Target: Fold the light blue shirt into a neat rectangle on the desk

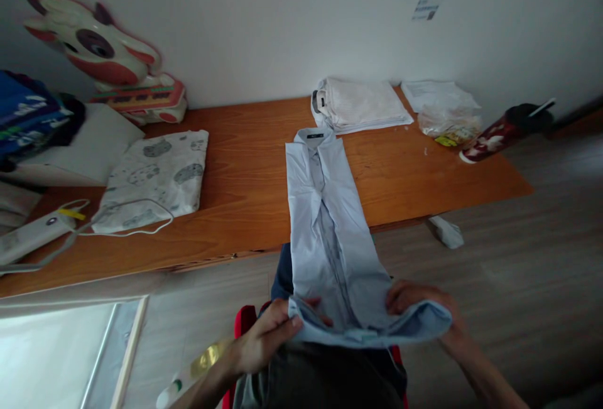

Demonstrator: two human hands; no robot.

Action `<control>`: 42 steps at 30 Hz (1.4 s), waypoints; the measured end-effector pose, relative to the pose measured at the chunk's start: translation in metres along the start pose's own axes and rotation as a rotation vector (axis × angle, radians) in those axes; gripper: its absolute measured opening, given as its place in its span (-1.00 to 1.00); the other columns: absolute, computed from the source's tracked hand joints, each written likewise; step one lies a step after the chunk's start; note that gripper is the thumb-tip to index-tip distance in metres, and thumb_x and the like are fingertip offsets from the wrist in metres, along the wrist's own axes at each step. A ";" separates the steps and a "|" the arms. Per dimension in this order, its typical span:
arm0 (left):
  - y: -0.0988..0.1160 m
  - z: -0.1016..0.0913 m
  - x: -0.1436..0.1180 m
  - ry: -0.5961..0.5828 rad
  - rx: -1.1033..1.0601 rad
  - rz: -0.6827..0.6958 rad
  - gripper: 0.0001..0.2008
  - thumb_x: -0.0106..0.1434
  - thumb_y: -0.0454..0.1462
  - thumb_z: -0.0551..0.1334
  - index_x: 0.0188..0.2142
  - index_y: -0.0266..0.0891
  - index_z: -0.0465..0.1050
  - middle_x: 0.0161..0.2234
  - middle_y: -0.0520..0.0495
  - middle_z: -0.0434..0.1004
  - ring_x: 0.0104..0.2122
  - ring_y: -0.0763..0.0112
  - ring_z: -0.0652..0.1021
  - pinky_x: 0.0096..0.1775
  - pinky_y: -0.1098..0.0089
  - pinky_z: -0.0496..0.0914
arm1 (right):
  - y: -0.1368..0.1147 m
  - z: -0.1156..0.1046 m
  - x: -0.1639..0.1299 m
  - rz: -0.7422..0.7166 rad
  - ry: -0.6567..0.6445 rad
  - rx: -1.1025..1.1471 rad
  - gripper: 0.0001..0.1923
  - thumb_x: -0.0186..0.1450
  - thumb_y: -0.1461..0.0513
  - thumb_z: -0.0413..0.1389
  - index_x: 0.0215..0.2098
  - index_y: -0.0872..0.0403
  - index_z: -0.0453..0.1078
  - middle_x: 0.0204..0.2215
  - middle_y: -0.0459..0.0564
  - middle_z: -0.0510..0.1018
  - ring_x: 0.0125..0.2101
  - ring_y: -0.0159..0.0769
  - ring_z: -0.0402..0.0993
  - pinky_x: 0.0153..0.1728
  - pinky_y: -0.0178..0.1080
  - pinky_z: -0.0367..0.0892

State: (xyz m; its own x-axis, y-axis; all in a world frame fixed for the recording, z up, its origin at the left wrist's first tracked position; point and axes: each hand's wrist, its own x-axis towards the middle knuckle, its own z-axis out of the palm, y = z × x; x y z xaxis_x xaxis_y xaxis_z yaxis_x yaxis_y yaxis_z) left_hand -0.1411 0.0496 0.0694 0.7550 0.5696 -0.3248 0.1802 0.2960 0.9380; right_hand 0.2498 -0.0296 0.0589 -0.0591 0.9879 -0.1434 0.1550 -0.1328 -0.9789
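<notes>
Across the near edge of the desk (245, 164), a light blue shirt (325, 220) lay lengthwise, folded into a narrow strip. Its collar rested on the wood near the middle of the desk, and its lower part hung past the edge toward the person. The hem end was turned up and held at both corners.

The left hand (266, 337) gripped the left corner of the hem, its fingers (311, 305) closed on the cloth with the thumb on top. The right hand (417, 299) gripped the right corner, its fingers curled over the fabric and partly covered by the fold. The two hands were apart, with the shirt's button line between them.

Just beyond the collar, a stack of folded white cloth (360, 104) lay against the wall. To its right sat a clear bag (447, 123) with papers behind it, and further right a dark red bottle (506, 129) lay tilted at the desk's end.

To the left of the shirt, well apart from it, a patterned folded cloth (157, 176) lay flat, with a white cable (136, 223) running over its near corner to a white power strip (31, 236). A cartoon animal toy (101, 57) stood at the back left against the wall. A small white object (447, 232) lay on the floor under the desk's right side.
</notes>
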 end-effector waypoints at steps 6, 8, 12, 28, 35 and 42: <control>-0.006 0.001 0.018 0.326 -0.426 0.008 -0.49 0.33 0.09 0.42 0.05 -0.25 0.67 -0.10 -0.20 0.73 -0.09 0.11 0.67 0.00 0.25 0.54 | 0.007 0.010 0.026 0.021 0.376 0.110 -0.67 0.27 -0.08 0.42 -0.39 -0.03 0.64 -0.53 -0.06 0.57 -0.52 -0.26 0.43 -0.48 -0.25 0.39; -0.007 0.005 0.026 0.336 -0.417 0.035 -0.44 0.22 0.02 0.53 0.09 -0.25 0.65 -0.05 -0.22 0.73 -0.04 0.07 0.68 0.01 0.26 0.54 | 0.002 0.019 0.037 0.063 0.354 0.194 -0.67 0.31 -0.07 0.39 -0.37 -0.01 0.63 -0.50 -0.07 0.57 -0.50 -0.29 0.41 -0.47 -0.28 0.35; -0.010 0.016 0.037 0.426 -0.344 -0.016 -0.50 0.28 -0.01 0.51 0.09 -0.25 0.67 0.00 -0.22 0.74 0.01 0.03 0.67 0.07 0.24 0.53 | -0.007 0.030 0.052 0.118 0.348 0.290 -0.64 0.29 -0.11 0.39 -0.29 0.00 0.63 -0.40 -0.05 0.64 -0.44 -0.26 0.48 -0.40 -0.25 0.43; 0.005 -0.016 0.023 0.120 0.011 0.030 -0.42 0.48 0.15 0.21 -0.26 -0.33 0.66 -0.47 0.00 0.42 -0.46 0.47 0.32 -0.38 0.45 0.30 | -0.034 0.005 0.037 -0.109 -0.294 0.037 -0.44 0.47 -0.23 0.12 0.10 -0.05 0.69 -0.08 0.12 0.78 -0.14 -0.01 0.76 -0.03 -0.13 0.62; 0.025 -0.029 0.017 -0.218 -0.091 -0.086 -0.37 0.50 0.16 0.18 0.28 -0.23 0.57 0.05 -0.23 0.69 0.04 0.12 0.63 0.13 0.23 0.48 | -0.040 0.002 0.047 -0.177 -0.522 0.195 -0.40 0.48 -0.25 0.08 0.16 -0.08 0.66 0.02 0.13 0.75 0.08 0.05 0.69 0.26 0.04 0.43; 0.052 -0.029 0.049 -0.795 -0.022 0.043 -0.35 0.56 0.07 0.12 0.51 -0.12 0.26 0.45 -0.15 0.35 0.44 0.06 0.37 0.50 0.18 0.02 | -0.055 0.012 0.061 -0.183 -0.910 0.214 -0.55 0.57 -0.02 0.06 0.25 -0.04 0.60 0.06 0.17 0.73 0.17 0.00 0.63 0.34 0.06 0.32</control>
State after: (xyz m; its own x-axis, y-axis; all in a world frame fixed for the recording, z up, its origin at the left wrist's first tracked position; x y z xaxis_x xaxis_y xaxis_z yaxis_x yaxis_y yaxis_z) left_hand -0.1135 0.1154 0.0989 0.9861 -0.1349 -0.0972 0.1348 0.3063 0.9423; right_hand 0.2256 0.0374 0.1017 -0.8236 0.5654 0.0452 -0.1116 -0.0834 -0.9902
